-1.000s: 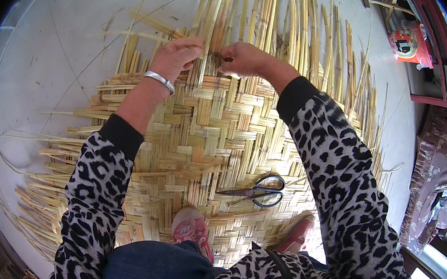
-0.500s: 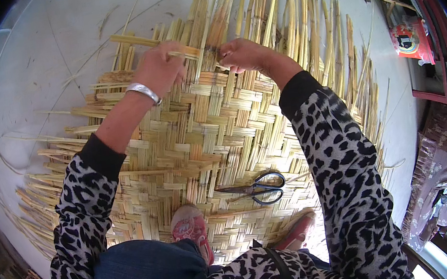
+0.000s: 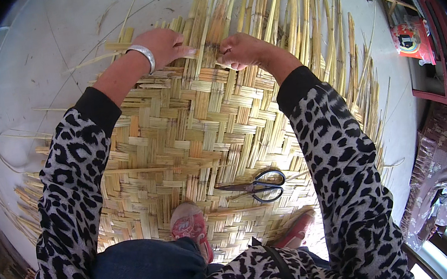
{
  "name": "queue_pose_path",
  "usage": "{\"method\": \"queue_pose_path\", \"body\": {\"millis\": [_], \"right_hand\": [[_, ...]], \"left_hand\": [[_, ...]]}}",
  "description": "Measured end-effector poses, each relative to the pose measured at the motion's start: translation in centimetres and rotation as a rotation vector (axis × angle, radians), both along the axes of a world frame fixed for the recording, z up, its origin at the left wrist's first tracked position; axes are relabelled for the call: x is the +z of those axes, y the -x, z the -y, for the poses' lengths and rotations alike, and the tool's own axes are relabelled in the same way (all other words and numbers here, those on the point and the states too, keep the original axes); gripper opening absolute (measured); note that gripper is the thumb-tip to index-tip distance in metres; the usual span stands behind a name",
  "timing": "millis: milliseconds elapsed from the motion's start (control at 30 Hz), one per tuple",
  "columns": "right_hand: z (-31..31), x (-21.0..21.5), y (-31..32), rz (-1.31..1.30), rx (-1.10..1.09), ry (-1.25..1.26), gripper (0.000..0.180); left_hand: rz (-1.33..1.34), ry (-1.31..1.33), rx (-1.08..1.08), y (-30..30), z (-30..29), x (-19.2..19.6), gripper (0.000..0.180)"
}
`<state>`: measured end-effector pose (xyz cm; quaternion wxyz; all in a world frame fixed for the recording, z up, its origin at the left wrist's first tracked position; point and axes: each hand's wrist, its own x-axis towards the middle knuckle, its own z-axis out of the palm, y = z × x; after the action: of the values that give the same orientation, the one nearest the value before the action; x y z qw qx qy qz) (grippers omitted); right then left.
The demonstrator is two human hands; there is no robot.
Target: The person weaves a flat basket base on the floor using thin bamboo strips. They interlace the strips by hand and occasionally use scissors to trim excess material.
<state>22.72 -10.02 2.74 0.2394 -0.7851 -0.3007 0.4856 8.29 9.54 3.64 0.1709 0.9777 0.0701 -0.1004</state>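
Observation:
A woven reed mat [image 3: 184, 138] with a slanting over-and-under pattern lies flat under me, loose strip ends fanning out at its far and side edges. At the far edge my left hand [image 3: 159, 47], with a silver bangle at the wrist, is closed over a crosswise reed strip [image 3: 116, 45] whose end sticks out to its left. Close by on the right, my right hand [image 3: 243, 51] pinches with curled fingers at the same row; its fingertips partly hide the strip there. Between both hands several upright reed strips [image 3: 201, 36] stand away from the mat.
Scissors [image 3: 260, 186] with dark handles lie on the mat near my red shoes [image 3: 189, 227]. Pale floor [image 3: 30, 68] surrounds the mat. At the right stand a dark red frame [image 3: 431, 13], a red packet [image 3: 414, 43] and a patterned fringed cloth [image 3: 433, 169].
My left hand has turned over the strip, its fingers now pointing right, and its forearm has shifted left. My right hand stays nearly in place, pinching.

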Motion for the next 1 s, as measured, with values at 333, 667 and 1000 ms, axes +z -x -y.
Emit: {"method": "queue_pose_path", "body": {"millis": [333,667,1000], "right_hand": [[2.2,0.2,2.2,0.284,0.055,-0.203,0.029],[8.3,-1.1,8.1,0.698,-0.199,-0.442,0.034],[6.7,-2.0,10.0,0.978,-0.154,-0.285,0.035]], "left_hand": [[-0.216,-0.018,0.037,1.3,1.3,2.0,0.052],[-0.283,0.273,0.102,0.0,-0.6,-1.1,0.041],[0.05,0.015,-0.044,0.5,-0.4,-2.0,0.04]]}}
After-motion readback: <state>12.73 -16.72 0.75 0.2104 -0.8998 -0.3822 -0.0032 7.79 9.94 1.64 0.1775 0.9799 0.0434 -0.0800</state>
